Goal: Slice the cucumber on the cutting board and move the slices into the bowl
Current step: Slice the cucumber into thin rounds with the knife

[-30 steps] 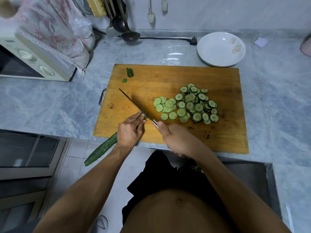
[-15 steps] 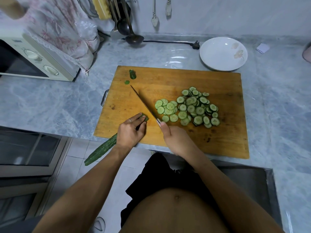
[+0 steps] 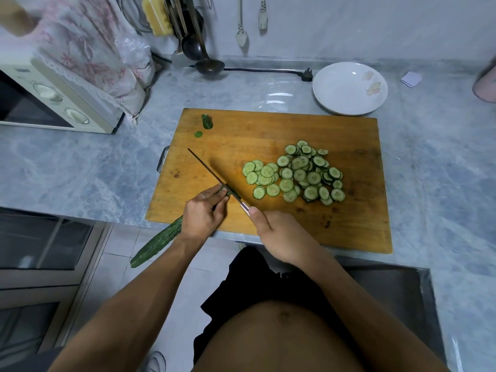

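Done: slices [image 3: 295,171] piled on cutting board [image 3: 349,224].
Left: cucumber [image 3: 157,242] remainder; bowl [image 3: 349,87] unfilled.
Hands: left hand [image 3: 201,214] grips cucumber, right hand [image 3: 279,234] grips knife [image 3: 212,173].

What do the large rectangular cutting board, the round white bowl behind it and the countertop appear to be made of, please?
The rectangular cutting board looks like wood: orange-brown, matte, with visible grain and dark stains. The round white bowl seems glazed ceramic, glossy with a faint floral print, though melamine is possible. The grey-blue countertop looks like polished marble or a marble-patterned surface, veined and reflective.
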Demonstrator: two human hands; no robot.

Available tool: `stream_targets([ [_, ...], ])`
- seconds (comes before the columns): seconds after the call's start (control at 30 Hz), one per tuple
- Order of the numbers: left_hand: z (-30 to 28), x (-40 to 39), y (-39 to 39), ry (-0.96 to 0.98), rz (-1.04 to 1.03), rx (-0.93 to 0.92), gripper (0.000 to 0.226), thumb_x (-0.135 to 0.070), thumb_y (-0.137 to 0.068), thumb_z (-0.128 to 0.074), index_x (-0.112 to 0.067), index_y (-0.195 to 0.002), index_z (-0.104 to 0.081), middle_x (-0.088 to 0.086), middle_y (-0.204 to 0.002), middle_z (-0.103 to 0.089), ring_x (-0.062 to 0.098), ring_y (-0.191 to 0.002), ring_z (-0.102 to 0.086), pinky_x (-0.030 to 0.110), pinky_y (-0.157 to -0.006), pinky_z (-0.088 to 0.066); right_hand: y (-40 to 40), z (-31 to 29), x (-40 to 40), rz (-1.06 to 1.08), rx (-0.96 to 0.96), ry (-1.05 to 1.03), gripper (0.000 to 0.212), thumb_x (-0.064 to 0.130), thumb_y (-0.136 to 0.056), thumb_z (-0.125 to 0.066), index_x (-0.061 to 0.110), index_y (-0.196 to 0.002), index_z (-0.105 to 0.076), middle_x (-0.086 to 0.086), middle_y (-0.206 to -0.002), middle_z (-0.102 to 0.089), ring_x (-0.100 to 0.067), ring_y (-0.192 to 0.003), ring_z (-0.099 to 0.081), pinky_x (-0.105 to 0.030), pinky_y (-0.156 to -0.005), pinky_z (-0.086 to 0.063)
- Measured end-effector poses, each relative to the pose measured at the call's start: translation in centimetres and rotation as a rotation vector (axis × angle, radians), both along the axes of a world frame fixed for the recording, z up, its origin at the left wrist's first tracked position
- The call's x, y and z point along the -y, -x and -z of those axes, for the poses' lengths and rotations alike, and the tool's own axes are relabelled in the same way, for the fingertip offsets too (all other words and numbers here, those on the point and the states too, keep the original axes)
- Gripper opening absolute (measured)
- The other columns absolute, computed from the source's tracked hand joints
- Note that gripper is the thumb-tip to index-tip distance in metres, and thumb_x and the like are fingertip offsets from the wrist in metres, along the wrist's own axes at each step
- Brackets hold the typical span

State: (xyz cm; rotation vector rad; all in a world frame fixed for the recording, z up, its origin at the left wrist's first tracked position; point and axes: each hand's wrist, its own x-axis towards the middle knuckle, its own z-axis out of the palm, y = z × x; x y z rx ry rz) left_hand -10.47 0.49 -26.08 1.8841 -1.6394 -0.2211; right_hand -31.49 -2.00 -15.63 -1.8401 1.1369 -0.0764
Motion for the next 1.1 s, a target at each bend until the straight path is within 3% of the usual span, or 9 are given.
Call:
stream_targets([
  [0.17,0.1,-0.1,-0.1,-0.009,0.01,0.031,0.037,-0.03,-0.089,-0.048,-0.008,-0.091,-0.078,0.01,-0.1,-0.075,0.028,-0.087,-0.07,0.034,-0.072,-0.058,-0.1,-0.1,-0.7,-0.021,0.011,0.024,0.058,0.045,-0.106,-0.024,0.014,-0.059,-0.039,-0.002,-0.06,-0.045,-0.016,-0.061,-0.045,-0.034,-0.061,-0.029],
  [0.33,0.4,-0.1,0.1,0.006,-0.025,-0.021,0.032,-0.026,-0.088,-0.055,-0.006,-0.099,-0.078,0.01,-0.108,-0.073,0.022,-0.097,-0.07,0.022,-0.089,-0.051,0.0,-0.3,0.4,-0.018,-0.002,-0.054,0.062,0.05,-0.105,-0.021,0.011,-0.06,-0.038,-0.002,-0.055,-0.042,-0.013,-0.049,-0.044,-0.033,-0.052,-0.032],
  [0.47,0.7,0.0,0.2,0.009,-0.038,-0.031,0.021,-0.01,-0.081,-0.068,-0.004,-0.099,-0.077,0.014,-0.108,-0.072,0.023,-0.097,-0.07,0.016,-0.092,-0.046,-0.1,-0.6,1.4,-0.005,-0.021,-0.159,0.067,0.053,-0.104,-0.018,0.006,-0.073,-0.054,-0.005,-0.048,-0.045,-0.01,-0.028,-0.043,-0.024,-0.042,-0.037],
  [0.53,0.7,0.0,0.2,0.015,-0.036,-0.017,0.021,-0.009,-0.081,-0.068,-0.003,-0.099,-0.077,0.015,-0.108,-0.072,0.023,-0.098,-0.07,0.018,-0.093,-0.047,-0.4,-0.1,1.6,0.012,-0.033,-0.193,0.067,0.056,-0.103,-0.018,0.007,-0.074,-0.054,-0.006,-0.048,-0.046,-0.016,-0.031,-0.046,-0.018,-0.037,-0.034],
  [0.6,0.7,0.1,0.3,0.028,-0.036,-0.001,0.023,-0.009,-0.08,-0.066,-0.003,-0.098,-0.077,0.016,-0.107,-0.072,0.024,-0.098,-0.07,0.02,-0.092,-0.047,-1.0,0.5,1.6,0.025,-0.035,-0.178,0.068,0.055,-0.103,-0.018,0.009,-0.063,-0.047,-0.002,-0.041,-0.044,-0.019,-0.031,-0.047,-0.019,-0.038,-0.035],
  [0.73,0.9,0.0,0.2,0.027,-0.044,0.002,0.022,-0.009,-0.079,-0.066,-0.005,-0.096,-0.078,0.015,-0.106,-0.073,0.024,-0.097,-0.071,0.027,-0.086,-0.054,-1.9,1.7,1.1,0.031,-0.027,-0.078,0.063,0.047,-0.106,-0.02,0.014,-0.057,-0.041,-0.003,-0.055,-0.045,-0.021,-0.056,-0.049,-0.029,-0.062,-0.034],
  [0.8,0.9,0.0,0.2,0.019,-0.047,0.005,0.021,-0.011,-0.08,-0.067,-0.006,-0.097,-0.078,0.014,-0.108,-0.072,0.024,-0.096,-0.071,0.031,-0.083,-0.057,-1.9,2.2,0.7,0.032,-0.028,-0.034,0.061,0.046,-0.106,-0.021,0.015,-0.058,-0.042,-0.002,-0.061,-0.047,-0.024,-0.068,-0.048,-0.03,-0.066,-0.03],
  [0.93,0.3,-0.3,0.1,0.001,-0.017,0.106,0.025,-0.02,-0.085,-0.066,-0.014,-0.106,-0.077,0.005,-0.117,-0.07,0.022,-0.1,-0.068,0.031,-0.073,-0.056,-1.5,2.1,1.3,0.047,-0.025,0.002,0.063,0.045,-0.106,-0.021,0.011,-0.058,-0.041,-0.006,-0.058,-0.046,-0.019,-0.058,-0.045,-0.035,-0.054,-0.027],
  [1.1,0.1,-0.5,-0.2,0.058,-0.01,0.129,0.023,-0.019,-0.084,-0.068,-0.015,-0.104,-0.077,0.004,-0.113,-0.071,0.017,-0.099,-0.065,0.03,-0.07,-0.056,-0.3,2.0,2.5,0.105,-0.009,-0.043,0.063,0.047,-0.106,-0.02,0.008,-0.066,-0.049,-0.013,-0.063,-0.051,-0.027,-0.058,-0.051,-0.034,-0.06,-0.038],
])
